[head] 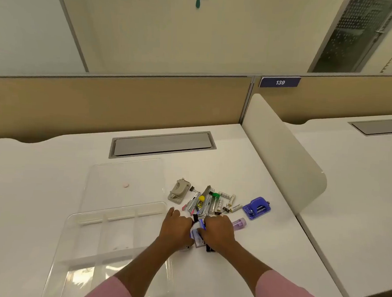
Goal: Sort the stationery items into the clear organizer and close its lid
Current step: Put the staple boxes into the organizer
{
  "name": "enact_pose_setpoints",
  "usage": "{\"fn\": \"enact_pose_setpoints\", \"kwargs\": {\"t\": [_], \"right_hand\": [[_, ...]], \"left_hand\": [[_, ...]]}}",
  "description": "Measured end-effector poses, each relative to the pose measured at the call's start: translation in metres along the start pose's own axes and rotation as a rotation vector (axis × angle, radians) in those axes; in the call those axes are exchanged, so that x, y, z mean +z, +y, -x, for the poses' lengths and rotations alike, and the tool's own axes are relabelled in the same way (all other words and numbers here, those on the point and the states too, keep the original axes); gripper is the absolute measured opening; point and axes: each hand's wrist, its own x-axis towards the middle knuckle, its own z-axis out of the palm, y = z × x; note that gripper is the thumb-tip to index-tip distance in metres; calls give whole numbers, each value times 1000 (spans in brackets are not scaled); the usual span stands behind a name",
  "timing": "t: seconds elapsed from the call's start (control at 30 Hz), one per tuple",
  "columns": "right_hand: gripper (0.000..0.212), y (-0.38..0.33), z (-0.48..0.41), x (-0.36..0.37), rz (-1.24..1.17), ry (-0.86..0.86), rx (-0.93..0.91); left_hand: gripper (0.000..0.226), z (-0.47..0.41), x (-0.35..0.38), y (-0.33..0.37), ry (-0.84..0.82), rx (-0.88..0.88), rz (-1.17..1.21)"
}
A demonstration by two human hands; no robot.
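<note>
Clear plastic organizer (107,239) sits open at front left of the white desk (246,174), compartments look empty; its lid (124,183) lies flat behind it, a small pink dot on it. Stationery pile is just right of the organizer: grey hole punch (178,191) at the pile's left, staplers (204,204) and binder clips in the middle, white batteries (229,202) beyond, blue hole punch (256,208) at far right, lilac item (239,223) near the right hand. Left hand (177,231) and right hand (218,232) are close together at the near edge of the pile, fingers curled over a small cluster of blue, white and black items (197,234). Can't tell exactly which piece each hand grips. Pink sleeves at bottom edge.
</note>
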Motion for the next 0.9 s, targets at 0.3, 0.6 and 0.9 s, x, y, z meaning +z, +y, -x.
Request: {"fn": "enact_pose_setpoints", "kwargs": {"t": [0.3,0.6,0.9], "right_hand": [[22,4,-3,-2,-69,-8,54],[22,2,-5,-1,-190,-72,99],[32,-3,-5,3,-64,-66,61]], "left_hand": [[54,8,-2,-10,23,43,110],[63,17,3,-19,51,72,92],[65,16,3,-19,-31,136,-12]]}}
